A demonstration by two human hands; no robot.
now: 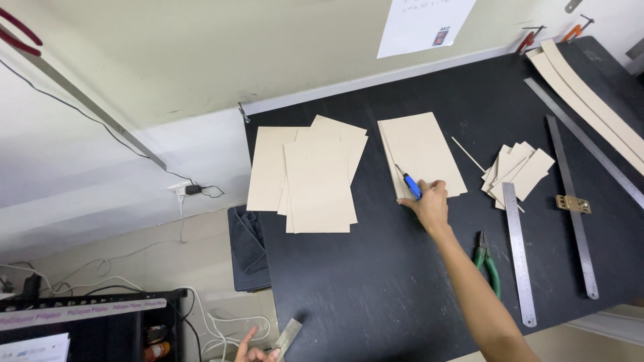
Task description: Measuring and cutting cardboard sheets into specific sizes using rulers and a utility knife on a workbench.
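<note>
On the black tabletop (376,281), your right hand (429,204), fingers closed on the blue knife (410,184), rested on the sheets (422,154); unbraced, the blade could slip. Left hand (251,350) showed only loosely spread fingers.

Black tabletop (376,295); plain beige boards (315,177); blue-handled knife (411,186); green-handled pliers (488,263) at five o'clock; silver steel rulers (519,251); red clamps (527,40) at one o'clock.

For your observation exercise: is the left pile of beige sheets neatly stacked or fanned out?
Fanned out: the beige sheets overlap at differing angles, corners jutting past each other on the black table.
</note>
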